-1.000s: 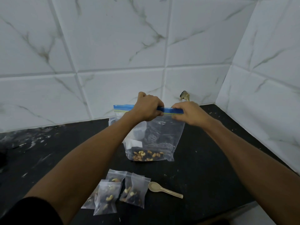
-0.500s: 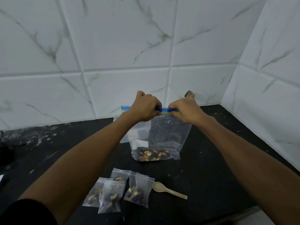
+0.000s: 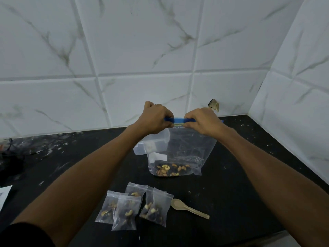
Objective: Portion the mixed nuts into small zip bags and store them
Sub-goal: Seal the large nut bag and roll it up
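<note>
A large clear zip bag [image 3: 185, 150] with a blue seal strip stands upright on the black counter, a small heap of mixed nuts [image 3: 169, 169] in its bottom. My left hand [image 3: 154, 120] pinches the blue strip at its left part and my right hand [image 3: 201, 121] pinches it just to the right, with a short stretch of strip showing between them. Several small zip bags [image 3: 132, 207] holding nuts lie flat in a cluster nearer to me. A beige plastic spoon [image 3: 187, 207] lies to the right of them.
A clear plastic container [image 3: 140, 148] sits behind the large bag on its left. White marble-look tiled walls meet in a corner at the right. The counter's front edge [image 3: 267, 236] runs close below the spoon. A white paper [image 3: 3, 195] shows at the far left edge.
My two hands have slid closer together along the blue strip, the right one moving left. The large bag stays upright in place.
</note>
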Motion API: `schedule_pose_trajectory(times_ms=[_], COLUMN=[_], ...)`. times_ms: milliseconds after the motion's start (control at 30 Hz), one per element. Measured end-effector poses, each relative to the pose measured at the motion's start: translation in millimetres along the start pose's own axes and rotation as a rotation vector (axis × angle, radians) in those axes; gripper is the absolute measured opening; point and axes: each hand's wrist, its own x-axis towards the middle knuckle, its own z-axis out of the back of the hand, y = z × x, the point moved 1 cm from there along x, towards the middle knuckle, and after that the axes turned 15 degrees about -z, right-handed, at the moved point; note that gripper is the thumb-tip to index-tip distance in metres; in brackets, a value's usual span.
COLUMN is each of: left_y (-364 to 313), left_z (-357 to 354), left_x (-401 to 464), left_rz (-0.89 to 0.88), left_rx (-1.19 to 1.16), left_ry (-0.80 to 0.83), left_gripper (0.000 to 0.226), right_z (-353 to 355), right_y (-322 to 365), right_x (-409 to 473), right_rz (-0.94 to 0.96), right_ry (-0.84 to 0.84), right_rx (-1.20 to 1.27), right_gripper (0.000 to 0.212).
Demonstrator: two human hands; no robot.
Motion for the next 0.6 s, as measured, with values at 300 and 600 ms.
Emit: schedule_pose_trajectory(times_ms=[300, 600], left_y=[28, 22], left_z=[4, 5], left_x=[-21, -25], left_rz=[0.067, 0.101], left_rx=[0.012, -0.101], left_ry=[0.021, -0.023], left_gripper=[0.021, 0.026], right_z=[4, 0], right_y=[-3, 16], right_x=[-3, 4], right_rz=[-0.06, 0.0], right_ry=[0.066, 0.047], right_rx=[-0.036, -0.005], right_gripper=[0.023, 0.016])
